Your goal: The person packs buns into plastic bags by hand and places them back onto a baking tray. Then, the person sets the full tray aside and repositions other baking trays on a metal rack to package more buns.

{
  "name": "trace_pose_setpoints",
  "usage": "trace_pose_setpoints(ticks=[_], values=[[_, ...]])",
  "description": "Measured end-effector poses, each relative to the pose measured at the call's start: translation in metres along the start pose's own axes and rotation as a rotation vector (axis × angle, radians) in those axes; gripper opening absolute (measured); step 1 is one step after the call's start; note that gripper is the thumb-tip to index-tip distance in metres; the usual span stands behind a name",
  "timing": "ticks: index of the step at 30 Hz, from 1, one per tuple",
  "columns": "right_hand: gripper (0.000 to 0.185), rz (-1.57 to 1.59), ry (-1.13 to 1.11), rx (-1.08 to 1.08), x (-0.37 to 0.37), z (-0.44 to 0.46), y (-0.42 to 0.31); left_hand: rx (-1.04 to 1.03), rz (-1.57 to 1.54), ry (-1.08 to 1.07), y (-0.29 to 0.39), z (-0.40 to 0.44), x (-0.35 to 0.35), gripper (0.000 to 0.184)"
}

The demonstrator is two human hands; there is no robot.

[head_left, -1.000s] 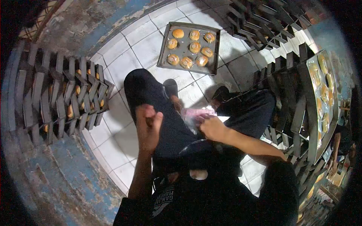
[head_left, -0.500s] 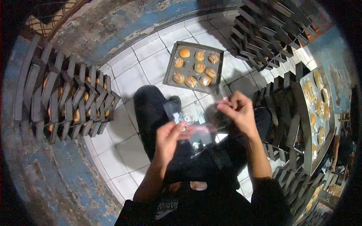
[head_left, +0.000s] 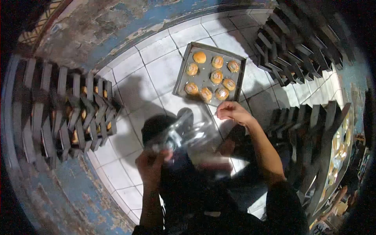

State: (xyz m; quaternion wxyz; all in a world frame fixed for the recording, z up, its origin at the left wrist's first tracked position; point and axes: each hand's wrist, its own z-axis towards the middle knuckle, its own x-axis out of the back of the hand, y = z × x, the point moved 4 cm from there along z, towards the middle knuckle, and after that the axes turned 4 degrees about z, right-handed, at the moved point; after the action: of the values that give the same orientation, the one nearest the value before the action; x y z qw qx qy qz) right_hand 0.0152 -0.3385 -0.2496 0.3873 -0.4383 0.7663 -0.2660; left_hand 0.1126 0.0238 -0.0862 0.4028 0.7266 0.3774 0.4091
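My left hand [head_left: 152, 166] is closed on a clear plastic bag [head_left: 192, 131], which fans out blurred above my lap. My right hand [head_left: 235, 113], its fingers pinched together, is at the near edge of a dark metal baking tray [head_left: 178, 84]. Whether those fingers hold the bag's far edge or anything else is not clear. On the tray lie several round golden buns, most in clear wrappers with a white print, such as one wrapped bun [head_left: 216, 77]. A bun [head_left: 199, 57] in the far left corner looks unwrapped.
Stacked dark trays with buns [head_left: 74, 113] stand at the left wall. More tray stacks [head_left: 291, 47] rise at the far right. At the near right, another stack [head_left: 309, 129] carries wrapped buns [head_left: 338, 149] on top. White floor tiles [head_left: 156, 58] surround the tray.
My left hand has moved left and toward me, and the bag has spread out between my hands. My right hand has shifted slightly left. The view has turned a little.
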Motion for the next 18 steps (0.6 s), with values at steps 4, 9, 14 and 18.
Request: trace_pose_setpoints(ticks=[4, 9, 14, 18], values=[[0.036, -1.423, 0.267, 0.084, 0.116, 0.187, 0.055, -0.079, 0.420, 0.114, -0.036, 0.031, 0.013, 0.034], [0.056, -0.939, 0.467, 0.265, 0.176, 0.376, 0.010, 0.116, 0.464, 0.164, -0.049, 0.072, -0.005, 0.032], [0.063, -0.934, 0.613, 0.279, 0.202, 0.482, -0.010, 0.206, 0.524, 0.173, -0.056, 0.104, -0.020, 0.030], [0.060, -1.199, 0.759, 0.326, 0.214, 0.525, 0.015, 0.255, 0.548, 0.177, -0.062, 0.119, -0.027, 0.028]])
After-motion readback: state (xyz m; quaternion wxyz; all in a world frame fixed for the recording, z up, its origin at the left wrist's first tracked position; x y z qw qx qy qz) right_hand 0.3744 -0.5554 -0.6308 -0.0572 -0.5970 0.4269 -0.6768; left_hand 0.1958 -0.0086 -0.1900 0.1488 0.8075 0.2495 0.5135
